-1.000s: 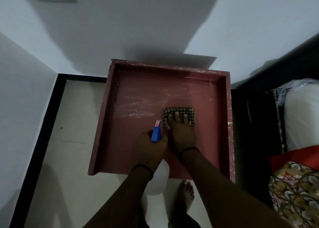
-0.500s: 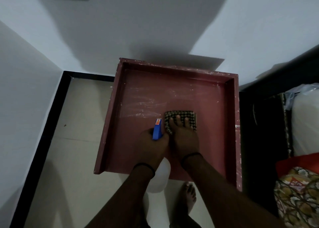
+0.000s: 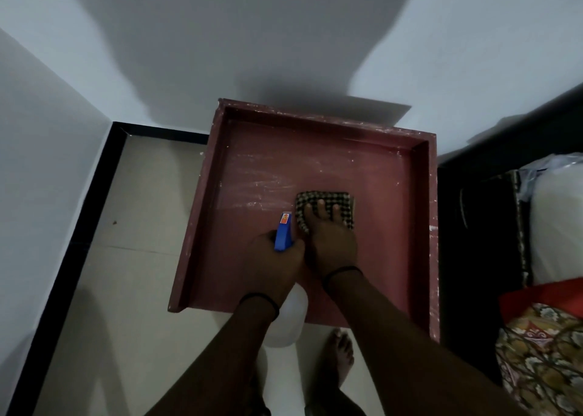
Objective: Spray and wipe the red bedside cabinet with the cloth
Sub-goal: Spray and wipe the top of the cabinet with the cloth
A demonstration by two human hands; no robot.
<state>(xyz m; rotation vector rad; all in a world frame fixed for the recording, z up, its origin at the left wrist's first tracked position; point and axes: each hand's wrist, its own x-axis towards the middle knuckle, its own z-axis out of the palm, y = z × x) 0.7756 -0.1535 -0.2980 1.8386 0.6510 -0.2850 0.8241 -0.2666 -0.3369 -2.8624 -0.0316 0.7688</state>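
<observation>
On the recessed top of the red bedside cabinet point(image 3: 388, 226), the right hand point(image 3: 331, 245) is laid palm down. Its fingers are held straight and spread over a folded checked cloth point(image 3: 325, 196), which is pressed against the surface near the middle. Just beside it, the left hand point(image 3: 277, 264) is curled round the neck of a spray bottle point(image 3: 284, 231), whose blue head is pointed toward the back of the cabinet. Whether the two hands are actually touching cannot be told. The bottle's white body is seen below the left wrist, hanging over the cabinet's front edge. A thin black band is worn on each wrist.

The cabinet top is framed like a tray by a raised rim point(image 3: 315, 113) along the back and both sides, and is left open at the front. Within it, pale streaks point(image 3: 262, 185) are spread to the left of the cloth and behind it, and white flecks are scattered along the rim.

The cabinet is set against a white wall point(image 3: 220, 37), on which a broad shadow is cast. A beige tiled floor point(image 3: 138, 220), edged by black skirting point(image 3: 82, 214), is seen to the left. A dark bed frame point(image 3: 479, 226) is placed just beside the cabinet on the right, with a white bundle point(image 3: 558, 220) and a floral fabric point(image 3: 542, 352) on it. A bare foot point(image 3: 342, 352) is planted on the floor below the front edge.
</observation>
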